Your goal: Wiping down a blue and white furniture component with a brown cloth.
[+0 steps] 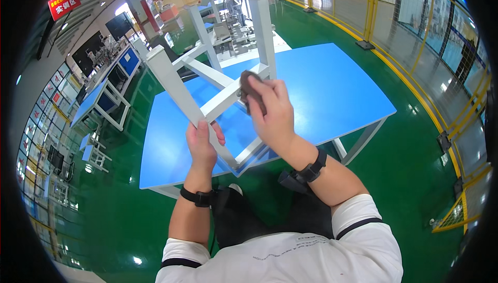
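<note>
A white metal stool frame (177, 84) lies on a blue-topped table (323, 88), its legs pointing up and away from me. My left hand (202, 142) is closed around the near left leg, just below the joint with a crossbar. My right hand (272, 115) holds a dark brown pad or cloth (251, 90) against that crossbar (221, 102), near its right part. The exact material of the brown piece cannot be told. Part of the frame behind my right hand is hidden. Each wrist wears a black strap.
Behind the table stands a white bench with machine parts (241, 37). A yellow mesh fence (369, 10) runs along the right. Farther left are a workbench with equipment (116, 65) and small blue-topped stools (93, 154). The floor is green.
</note>
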Demonstrator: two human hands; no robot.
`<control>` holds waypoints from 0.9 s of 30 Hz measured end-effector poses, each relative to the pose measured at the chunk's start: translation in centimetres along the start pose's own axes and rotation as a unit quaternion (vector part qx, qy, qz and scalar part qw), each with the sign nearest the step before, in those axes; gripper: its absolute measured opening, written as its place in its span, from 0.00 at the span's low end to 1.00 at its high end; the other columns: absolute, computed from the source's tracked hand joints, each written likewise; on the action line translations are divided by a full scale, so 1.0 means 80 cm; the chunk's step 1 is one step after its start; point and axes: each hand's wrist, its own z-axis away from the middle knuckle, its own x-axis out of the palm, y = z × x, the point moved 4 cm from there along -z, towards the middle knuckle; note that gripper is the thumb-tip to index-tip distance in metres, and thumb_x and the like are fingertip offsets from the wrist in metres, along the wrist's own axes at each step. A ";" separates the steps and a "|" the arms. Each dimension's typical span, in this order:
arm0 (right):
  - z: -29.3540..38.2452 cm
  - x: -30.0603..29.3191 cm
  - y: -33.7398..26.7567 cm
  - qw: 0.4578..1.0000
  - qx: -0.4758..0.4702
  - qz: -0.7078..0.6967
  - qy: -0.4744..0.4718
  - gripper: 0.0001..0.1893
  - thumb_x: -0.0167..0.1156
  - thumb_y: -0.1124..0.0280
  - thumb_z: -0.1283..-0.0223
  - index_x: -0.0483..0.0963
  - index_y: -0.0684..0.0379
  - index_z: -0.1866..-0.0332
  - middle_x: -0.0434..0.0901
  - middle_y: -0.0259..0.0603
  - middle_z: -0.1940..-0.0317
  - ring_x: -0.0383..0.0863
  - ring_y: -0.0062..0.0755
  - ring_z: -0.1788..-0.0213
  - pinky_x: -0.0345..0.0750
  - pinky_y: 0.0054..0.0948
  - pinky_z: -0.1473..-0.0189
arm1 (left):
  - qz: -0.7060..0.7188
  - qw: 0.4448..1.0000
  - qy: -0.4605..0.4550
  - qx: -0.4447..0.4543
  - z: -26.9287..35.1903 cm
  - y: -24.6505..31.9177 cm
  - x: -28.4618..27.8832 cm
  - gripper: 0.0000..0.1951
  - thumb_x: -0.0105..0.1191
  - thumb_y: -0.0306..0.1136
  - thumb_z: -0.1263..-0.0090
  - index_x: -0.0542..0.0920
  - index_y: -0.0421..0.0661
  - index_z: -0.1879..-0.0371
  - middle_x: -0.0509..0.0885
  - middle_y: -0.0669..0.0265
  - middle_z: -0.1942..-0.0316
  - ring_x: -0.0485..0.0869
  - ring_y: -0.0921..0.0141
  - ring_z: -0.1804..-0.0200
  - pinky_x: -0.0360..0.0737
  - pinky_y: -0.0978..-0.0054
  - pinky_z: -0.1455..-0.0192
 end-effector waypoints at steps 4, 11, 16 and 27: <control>0.009 0.000 -0.003 0.997 -0.040 -0.040 -0.051 0.21 0.67 0.79 0.38 0.80 0.57 0.38 0.79 0.47 0.53 0.84 0.51 0.57 0.83 0.40 0.58 | -0.073 0.997 0.011 0.026 -0.002 0.005 0.006 0.29 0.39 0.58 0.14 0.76 0.37 0.45 0.75 0.65 0.80 0.73 0.73 0.79 0.72 0.76 0.76; 0.016 0.009 -0.011 0.998 0.061 -0.006 -0.020 0.20 0.67 0.78 0.38 0.81 0.57 0.40 0.79 0.47 0.55 0.84 0.50 0.57 0.82 0.40 0.57 | -0.057 0.998 0.019 0.008 -0.002 0.003 0.004 0.26 0.41 0.55 0.14 0.76 0.38 0.46 0.77 0.64 0.79 0.75 0.73 0.78 0.73 0.76 0.74; 0.003 0.005 -0.025 0.993 -0.083 -0.006 -0.086 0.20 0.66 0.79 0.40 0.82 0.57 0.41 0.80 0.46 0.54 0.83 0.51 0.55 0.82 0.42 0.53 | -0.045 0.999 0.015 0.015 -0.004 0.005 -0.001 0.24 0.43 0.53 0.14 0.76 0.39 0.46 0.79 0.64 0.78 0.77 0.73 0.77 0.75 0.75 0.72; -0.045 0.015 -0.068 0.973 -0.126 -0.046 -0.188 0.12 0.63 0.79 0.42 0.82 0.57 0.53 0.80 0.43 0.57 0.81 0.51 0.52 0.80 0.44 0.50 | -0.040 0.999 -0.005 0.015 0.000 0.003 -0.001 0.22 0.42 0.50 0.13 0.74 0.40 0.45 0.79 0.64 0.74 0.77 0.74 0.75 0.76 0.76 0.71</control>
